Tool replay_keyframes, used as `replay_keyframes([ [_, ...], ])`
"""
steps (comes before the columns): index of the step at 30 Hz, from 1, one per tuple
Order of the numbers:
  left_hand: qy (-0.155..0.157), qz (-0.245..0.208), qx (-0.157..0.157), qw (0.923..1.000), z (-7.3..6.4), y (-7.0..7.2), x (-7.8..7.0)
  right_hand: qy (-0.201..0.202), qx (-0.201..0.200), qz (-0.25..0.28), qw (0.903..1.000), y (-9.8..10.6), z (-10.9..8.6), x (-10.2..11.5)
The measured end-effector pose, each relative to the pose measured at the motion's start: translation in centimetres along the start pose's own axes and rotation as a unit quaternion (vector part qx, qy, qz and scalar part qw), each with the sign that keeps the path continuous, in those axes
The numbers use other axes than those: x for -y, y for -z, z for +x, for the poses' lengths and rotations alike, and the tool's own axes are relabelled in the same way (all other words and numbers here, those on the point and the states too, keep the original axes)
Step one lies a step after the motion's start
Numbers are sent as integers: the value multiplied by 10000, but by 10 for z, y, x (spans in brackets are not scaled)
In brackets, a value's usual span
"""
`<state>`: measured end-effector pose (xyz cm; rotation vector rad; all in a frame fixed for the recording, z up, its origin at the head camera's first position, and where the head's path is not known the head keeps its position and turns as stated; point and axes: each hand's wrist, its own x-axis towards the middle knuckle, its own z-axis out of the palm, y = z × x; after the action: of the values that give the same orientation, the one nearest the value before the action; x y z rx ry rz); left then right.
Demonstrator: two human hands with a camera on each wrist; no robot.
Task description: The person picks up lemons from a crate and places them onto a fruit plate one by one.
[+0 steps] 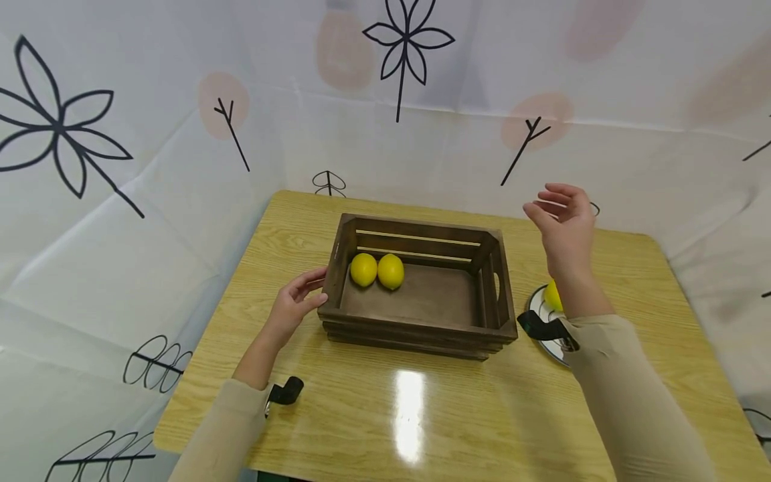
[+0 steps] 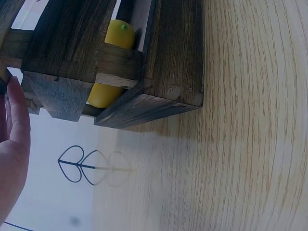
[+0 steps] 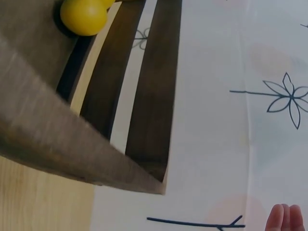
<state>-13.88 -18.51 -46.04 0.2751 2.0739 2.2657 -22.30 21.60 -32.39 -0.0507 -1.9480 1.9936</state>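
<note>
Slatted dk-brown wooden crate (image 1: 421, 331), on wood-grain table (image 1: 343, 408)

L hand (image 1: 294, 302): touching crate's L end, can't tell if gripping; R hand (image 1: 566, 227): empty, raised, fingers loose; 2 yellow lemons (image 1: 364, 270): side by side in crate, L end; 3rd yellow lemon (image 1: 552, 298): on round wht dk-rimmed plate (image 1: 537, 302), R of crate

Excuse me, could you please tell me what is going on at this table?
A person is working at a wooden crate with bare hands. The left hand touches the crate's left end, while the right hand is raised beyond its right end, holding nothing. Two lemons sit side by side inside the crate, towards the left. To the crate's right, a plate bears another yellow fruit, partly hidden by the right arm.
</note>
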Motion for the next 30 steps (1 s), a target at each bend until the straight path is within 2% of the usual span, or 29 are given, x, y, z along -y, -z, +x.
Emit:
replay_keyframes([
  [10,-30,-20,8,10000,0,-1,1,66,155,381,9991,-18,2,-3],
  [25,-89,37,-7,10000,-1,0,2,215,351,67,9991,-42,2,-12],
  [30,-151,29,29,9999,-1,-1,2,177,364,182,9990,-49,2,-15],
])
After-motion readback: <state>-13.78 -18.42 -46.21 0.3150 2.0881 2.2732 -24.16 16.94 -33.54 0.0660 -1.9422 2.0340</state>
